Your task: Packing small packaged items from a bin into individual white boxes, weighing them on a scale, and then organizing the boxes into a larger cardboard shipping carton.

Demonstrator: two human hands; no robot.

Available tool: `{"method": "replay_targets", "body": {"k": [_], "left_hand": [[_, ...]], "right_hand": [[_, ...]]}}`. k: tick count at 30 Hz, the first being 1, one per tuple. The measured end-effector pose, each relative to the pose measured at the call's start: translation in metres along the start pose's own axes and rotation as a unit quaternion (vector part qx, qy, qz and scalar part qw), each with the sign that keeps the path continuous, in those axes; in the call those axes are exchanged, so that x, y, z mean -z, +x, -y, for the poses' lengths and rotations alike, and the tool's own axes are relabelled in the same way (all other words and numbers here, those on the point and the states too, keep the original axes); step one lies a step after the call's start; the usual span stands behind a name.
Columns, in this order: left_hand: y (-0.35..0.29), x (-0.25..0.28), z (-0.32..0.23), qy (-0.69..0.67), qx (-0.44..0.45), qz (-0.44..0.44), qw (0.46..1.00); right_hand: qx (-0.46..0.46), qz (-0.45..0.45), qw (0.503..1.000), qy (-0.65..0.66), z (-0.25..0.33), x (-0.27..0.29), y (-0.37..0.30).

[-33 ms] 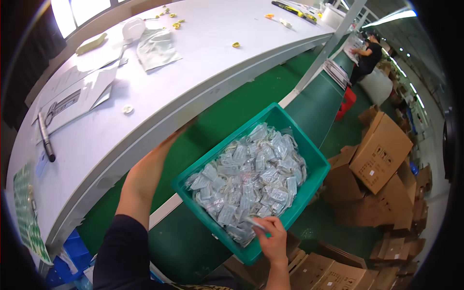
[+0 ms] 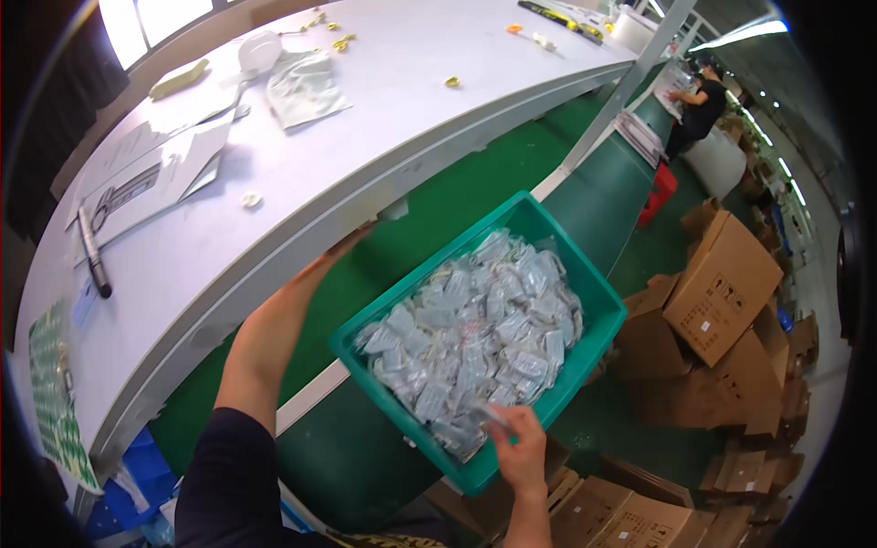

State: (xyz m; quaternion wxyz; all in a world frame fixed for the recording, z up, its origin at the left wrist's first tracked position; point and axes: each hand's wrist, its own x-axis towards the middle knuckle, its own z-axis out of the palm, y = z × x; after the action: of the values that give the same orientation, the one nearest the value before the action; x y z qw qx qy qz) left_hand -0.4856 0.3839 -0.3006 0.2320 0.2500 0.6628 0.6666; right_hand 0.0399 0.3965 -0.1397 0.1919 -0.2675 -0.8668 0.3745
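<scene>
A green plastic bin (image 2: 598, 315) full of small clear plastic packets (image 2: 475, 329) sits on the dark green belt in front of me. Over its near right corner, my right hand (image 2: 521, 447) is closed, thumb and fingers pinching a small clear packet (image 2: 491, 416). My left hand (image 2: 340, 248) reaches beneath the edge of the white table, left of the bin. Its fingers are blurred and partly hidden. Beside its fingertips shows a pale translucent piece (image 2: 393, 212); whether the hand grips it I cannot tell.
On the white table (image 2: 384, 100) lie a marker (image 2: 93, 251), papers, a white cloth (image 2: 301, 91) and small yellow parts. Cardboard boxes (image 2: 722, 288) are piled on the floor at right. Further along the green belt (image 2: 603, 205), a person (image 2: 702, 105) works.
My left hand has moved slightly further out under the table edge, and a pale translucent piece now shows at its fingertips. The right hand stays over the bin's near corner, its pinch kept.
</scene>
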Motion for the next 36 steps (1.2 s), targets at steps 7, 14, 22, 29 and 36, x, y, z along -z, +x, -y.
{"method": "replay_targets", "body": {"k": [7,14,22,29,36], "left_hand": [[-0.211,0.1,-0.05,0.328,-0.085,-0.045,0.94],[-0.442,0.061,-0.223,0.356,-0.116,-0.235,0.897],[-0.602,0.082,-0.269,0.328,-0.095,-0.313,0.886],[-0.695,0.112,-0.26,0.193,-0.319,-0.248,0.894],[-0.732,0.1,-0.257,0.154,-0.286,-0.221,0.92]], "right_hand": [[-0.086,0.024,0.955,0.282,0.067,-0.012,0.028],[0.124,0.05,0.952,0.274,0.264,-0.064,0.0],[0.462,0.121,0.879,-0.012,0.339,-0.109,-0.105],[0.416,0.273,0.836,0.231,0.33,-0.102,-0.154],[0.408,0.223,0.8,0.38,0.308,-0.131,-0.201]]}}
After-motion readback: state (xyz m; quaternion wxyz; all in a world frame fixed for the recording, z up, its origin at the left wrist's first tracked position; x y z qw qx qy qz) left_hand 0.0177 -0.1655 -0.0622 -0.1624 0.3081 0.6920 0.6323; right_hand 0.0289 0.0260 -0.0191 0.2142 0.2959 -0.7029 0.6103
